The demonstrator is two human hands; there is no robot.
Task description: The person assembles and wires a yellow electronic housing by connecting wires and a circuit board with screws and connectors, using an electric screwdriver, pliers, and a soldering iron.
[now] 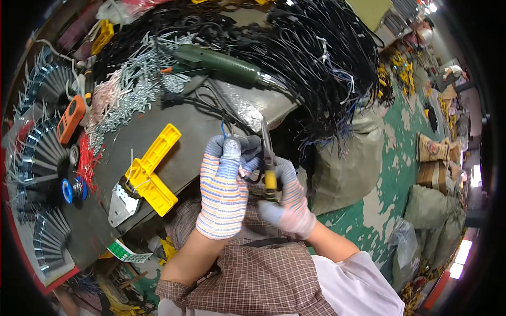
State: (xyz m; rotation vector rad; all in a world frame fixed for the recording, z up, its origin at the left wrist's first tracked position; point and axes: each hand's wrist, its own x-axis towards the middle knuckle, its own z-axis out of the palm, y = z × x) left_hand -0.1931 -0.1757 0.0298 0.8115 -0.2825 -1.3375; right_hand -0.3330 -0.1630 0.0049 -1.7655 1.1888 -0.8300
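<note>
My left hand (225,184), in a striped knit glove, is closed with thumb and fingers pinched together around a thin cable. The cable's blue wire end (223,129) sticks up beside the thumb. My right hand (291,205), gloved too and partly smeared by motion, grips pliers (270,179) with yellow and black handles. Their metal jaws point up and away from me, just right of my left fingers. Whether the jaws touch the cable I cannot tell. Beyond both hands, black cables (221,108) run over the bench edge.
A green power screwdriver (219,64) lies among loose screws (132,79) and a large heap of black cables (316,58). On the bench's left are a yellow plastic bracket (153,174), an orange meter (71,120) and a blue spool (74,190). A stuffed sack (348,168) stands to the right.
</note>
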